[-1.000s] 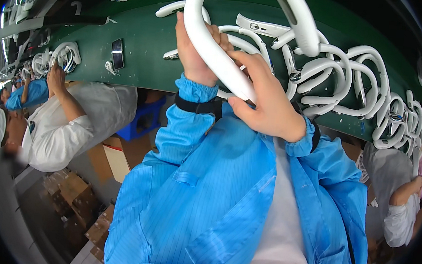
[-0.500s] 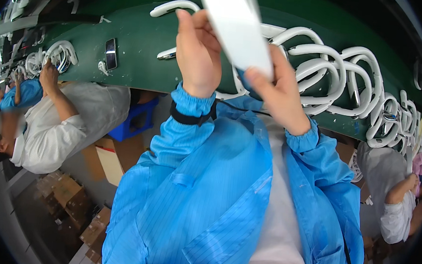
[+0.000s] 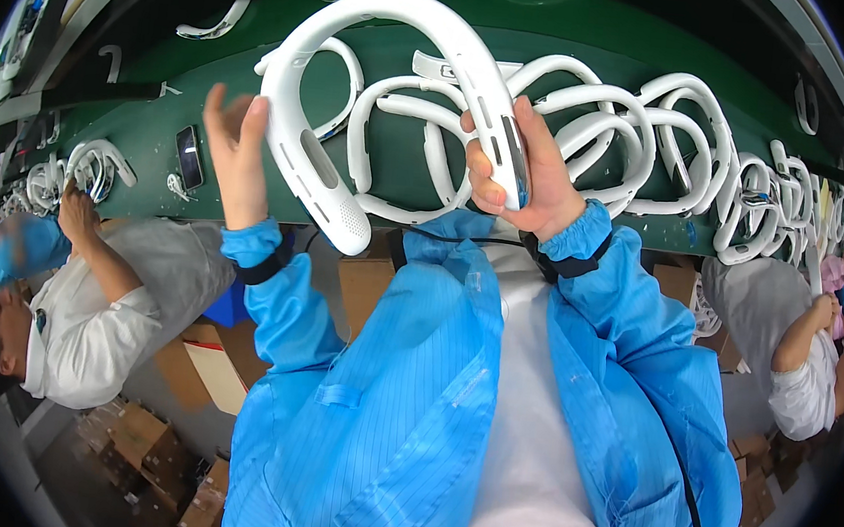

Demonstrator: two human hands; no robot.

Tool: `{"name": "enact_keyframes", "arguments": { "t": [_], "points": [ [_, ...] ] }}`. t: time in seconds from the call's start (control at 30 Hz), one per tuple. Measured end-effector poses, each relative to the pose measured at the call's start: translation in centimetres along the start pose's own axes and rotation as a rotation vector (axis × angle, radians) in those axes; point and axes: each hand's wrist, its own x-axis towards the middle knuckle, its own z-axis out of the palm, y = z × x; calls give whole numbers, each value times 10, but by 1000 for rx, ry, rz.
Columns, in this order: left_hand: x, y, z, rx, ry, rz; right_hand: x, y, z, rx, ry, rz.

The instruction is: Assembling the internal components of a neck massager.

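A white U-shaped neck fan point(image 3: 404, 9) is held up over the green table, its curve at the top and its two arms hanging down. My right hand point(image 3: 525, 172) is closed around the end of its right arm, where slots and a dark glossy strip show. Beside the left arm, with its grille and dotted end, my left hand point(image 3: 238, 152) is raised with its fingers apart. Whether a fingertip touches the fan there I cannot tell. Behind the held fan, another white neck fan point(image 3: 360, 82) lies on the table.
Several more white neck fans point(image 3: 688, 151) are piled on the green table point(image 3: 258, 69) to the right. A phone point(image 3: 190, 155) and white earphones point(image 3: 178, 185) lie at the left. Co-workers in white point(image 3: 99, 336) sit on both sides; cardboard boxes point(image 3: 141, 435) stand on the floor.
The neck fan has turned from a blurred, edge-on position to show its full U shape. My left hand has moved left, away from my right hand, which keeps hold of the fan.
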Motion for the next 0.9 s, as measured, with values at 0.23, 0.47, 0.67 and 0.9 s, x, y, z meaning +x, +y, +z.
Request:
{"name": "enact_keyframes", "arguments": {
  "t": [0.23, 0.47, 0.67, 0.9],
  "points": [
    [-48, -4, 0, -703, -615, -587, 10, -6, -6, -339, 202, 90],
    [-86, -68, -20, -811, -456, -819, 31, 33, -53, -911, 243, 220],
    [-107, -158, -72, -781, -322, -869, 71, 27, -94, -1741, 331, -392],
    [-121, -216, -52, -845, -146, -880, 91, 46, -115, -2338, 307, -274]
  ]
}}
